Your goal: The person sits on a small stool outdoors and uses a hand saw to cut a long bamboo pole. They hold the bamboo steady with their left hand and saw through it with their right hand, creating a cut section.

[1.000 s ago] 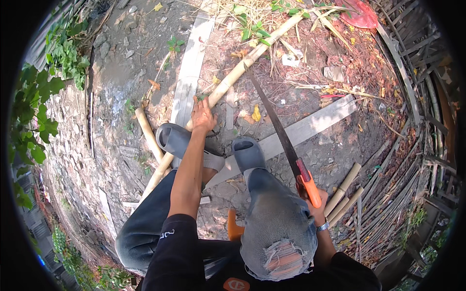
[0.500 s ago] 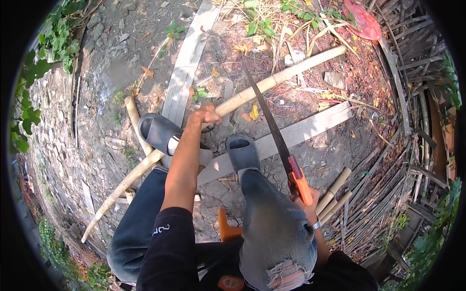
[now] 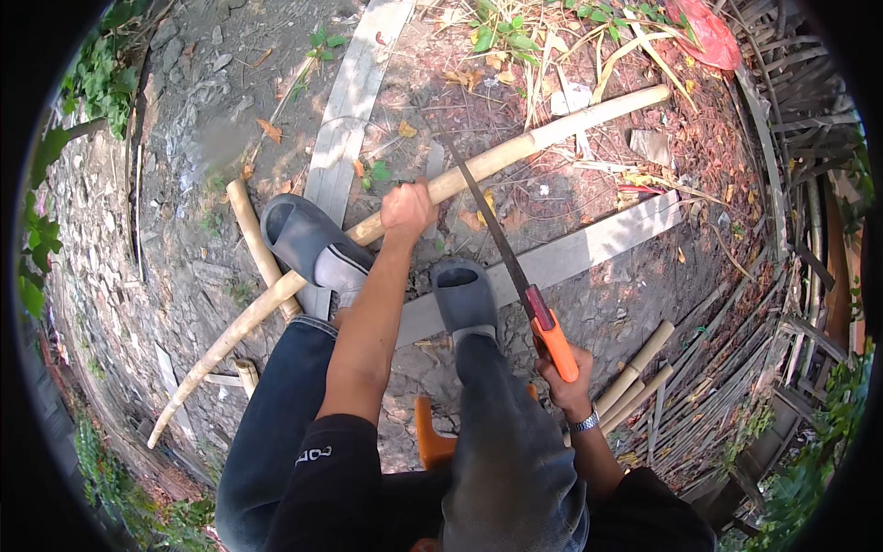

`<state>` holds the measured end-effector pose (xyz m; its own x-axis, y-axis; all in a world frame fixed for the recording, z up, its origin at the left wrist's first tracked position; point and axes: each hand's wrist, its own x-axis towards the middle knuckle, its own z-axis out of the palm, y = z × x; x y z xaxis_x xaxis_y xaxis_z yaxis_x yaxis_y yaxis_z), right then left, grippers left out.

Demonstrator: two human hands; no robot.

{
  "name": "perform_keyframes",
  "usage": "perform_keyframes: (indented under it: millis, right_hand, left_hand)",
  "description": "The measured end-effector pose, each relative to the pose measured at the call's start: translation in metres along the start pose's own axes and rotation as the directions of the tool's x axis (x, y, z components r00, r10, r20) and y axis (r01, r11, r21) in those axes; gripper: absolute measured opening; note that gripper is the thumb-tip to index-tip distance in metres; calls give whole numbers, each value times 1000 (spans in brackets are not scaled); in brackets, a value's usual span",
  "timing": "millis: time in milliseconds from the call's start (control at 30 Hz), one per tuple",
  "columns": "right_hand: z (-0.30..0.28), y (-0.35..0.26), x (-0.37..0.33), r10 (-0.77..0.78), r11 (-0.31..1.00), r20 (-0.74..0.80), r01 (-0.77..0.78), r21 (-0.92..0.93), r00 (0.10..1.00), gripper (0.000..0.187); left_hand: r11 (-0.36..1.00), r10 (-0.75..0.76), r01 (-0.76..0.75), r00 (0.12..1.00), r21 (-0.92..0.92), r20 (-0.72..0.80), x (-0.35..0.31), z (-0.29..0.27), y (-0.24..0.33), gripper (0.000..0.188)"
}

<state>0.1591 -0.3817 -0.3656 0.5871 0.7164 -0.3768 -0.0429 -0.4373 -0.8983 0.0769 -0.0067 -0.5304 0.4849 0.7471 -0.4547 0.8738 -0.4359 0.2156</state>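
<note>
A long bamboo pole (image 3: pixel 533 138) slants across in front of me, from the lower left up to the far right. My left hand (image 3: pixel 407 209) is closed around it near its middle. The grey slide on my left foot (image 3: pixel 308 241) is against the pole, left of that hand. In my right hand (image 3: pixel 567 382) is a handsaw (image 3: pixel 501 241), gripped by its orange handle. Its dark blade points away and to the left, its far part crossing the pole's line to the right of my left hand. Whether the teeth touch the pole I cannot tell.
Another bamboo piece (image 3: pixel 253 230) lies under the pole at left. Flat grey boards (image 3: pixel 589 244) rest on the dirt. Short bamboo lengths (image 3: pixel 635 368) lie by my right wrist. Orange legs (image 3: pixel 432 442) show beneath me. A red plastic bag (image 3: pixel 708 37) is far right, near stacked sticks (image 3: pixel 791 92).
My left hand has slid a little right along the pole. My right hand and the saw have shifted slightly left, and my right knee has moved left too.
</note>
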Motion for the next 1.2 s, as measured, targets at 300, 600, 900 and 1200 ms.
perform_keyframes:
  millis: [300, 600, 900, 1200]
  right_hand:
    - [8, -38, 24, 13, 989, -37, -18, -148, 999, 8]
    - [7, -41, 20, 42, 989, -67, -51, -139, 997, 10]
    - [17, -46, 24, 22, 970, -23, -27, -240, 999, 8]
    - [-7, -59, 13, 106, 976, -24, -108, -189, 994, 10]
  left_hand:
    - [996, -37, 41, 999, -82, 40, 9, -28, -3, 47]
    - [990, -125, 117, 987, -75, -102, -5, -8, 13, 36]
    - [998, -53, 47, 989, -46, -136, -2, -6, 8, 34]
    - [999, 35, -38, 978, -11, -206, 8, 13, -6, 26]
